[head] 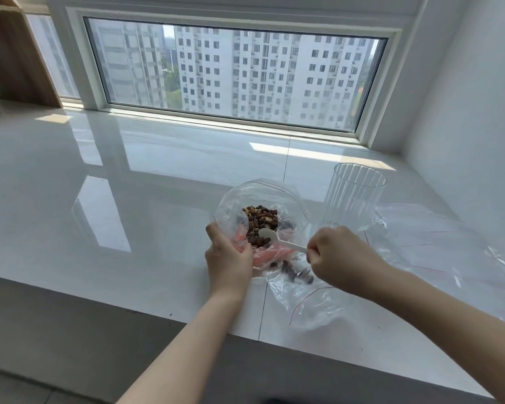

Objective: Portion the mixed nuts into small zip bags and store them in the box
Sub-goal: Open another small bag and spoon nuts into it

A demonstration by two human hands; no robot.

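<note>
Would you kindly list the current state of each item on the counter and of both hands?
Large bag of mixed nuts: open, mouth held wide, nuts inside.
White spoon: bowl inside the large bag, looks empty.
Small zip bag: lying flat, open, a few nuts inside.
Clear ribbed container: upright, lidless, empty.
Spare zip bags: flat, empty.
Left hand: grips the large bag's edge.
Right hand: holds the spoon handle.

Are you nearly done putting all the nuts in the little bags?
Not nearly. One small zip bag by the counter edge already has a few nuts in it. Right now the left hand holds open the big bag of mixed nuts while the right hand dips a white spoon into it. Most nuts remain there, more empty bags wait on the right, and the clear ribbed container holds nothing yet.
</note>
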